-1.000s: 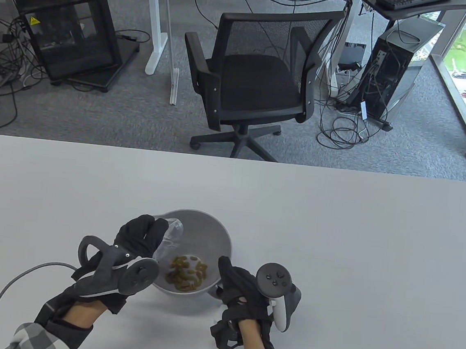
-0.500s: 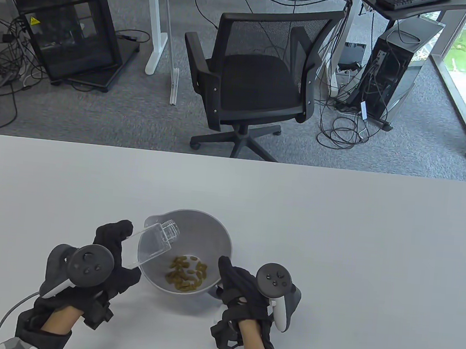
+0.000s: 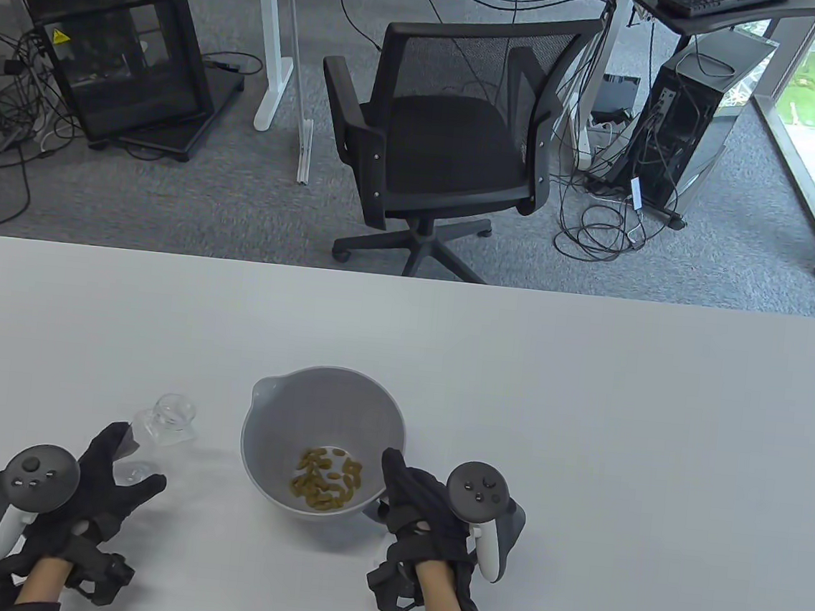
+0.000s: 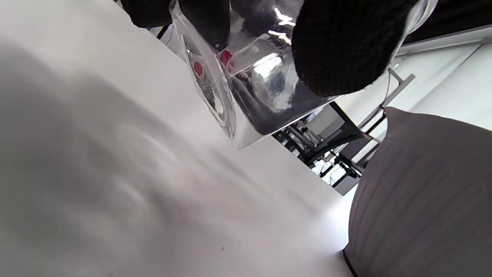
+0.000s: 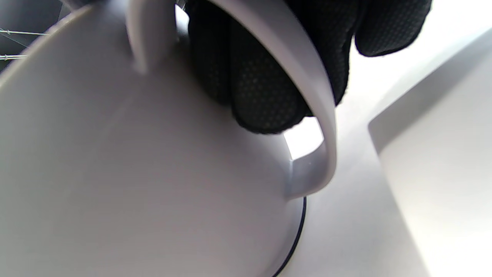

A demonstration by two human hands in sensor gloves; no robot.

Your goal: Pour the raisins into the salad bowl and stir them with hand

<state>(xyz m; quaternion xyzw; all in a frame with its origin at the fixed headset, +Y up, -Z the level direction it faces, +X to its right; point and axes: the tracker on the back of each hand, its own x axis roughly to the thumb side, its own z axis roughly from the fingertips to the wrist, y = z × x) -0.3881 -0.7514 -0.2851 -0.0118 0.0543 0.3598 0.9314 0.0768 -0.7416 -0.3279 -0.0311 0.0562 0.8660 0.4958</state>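
Observation:
A grey salad bowl (image 3: 274,415) with a spout stands on the white table (image 3: 581,445), with a small heap of yellowish raisins (image 3: 326,481) on its bottom. My right hand (image 3: 408,489) holds the bowl's handle (image 5: 307,96); in the right wrist view its fingers (image 5: 261,88) curl through the loop against the bowl wall (image 5: 134,173). Left of the bowl, my left hand (image 3: 125,466) grips a clear empty-looking jar (image 3: 169,423), mouth up. In the left wrist view the gloved fingers (image 4: 338,46) wrap the jar (image 4: 250,77) just over the tabletop, with the bowl (image 4: 423,192) to the right.
A black office chair (image 3: 445,143) stands beyond the table's far edge. A black cabinet (image 3: 122,55) sits at the back left and a computer tower (image 3: 683,130) with loose cables at the back right, all on the floor.
My left hand has drawn the jar away from over the bowl, down and to the left, and turned it from tipped to mouth up. The right hand has stayed on the handle.

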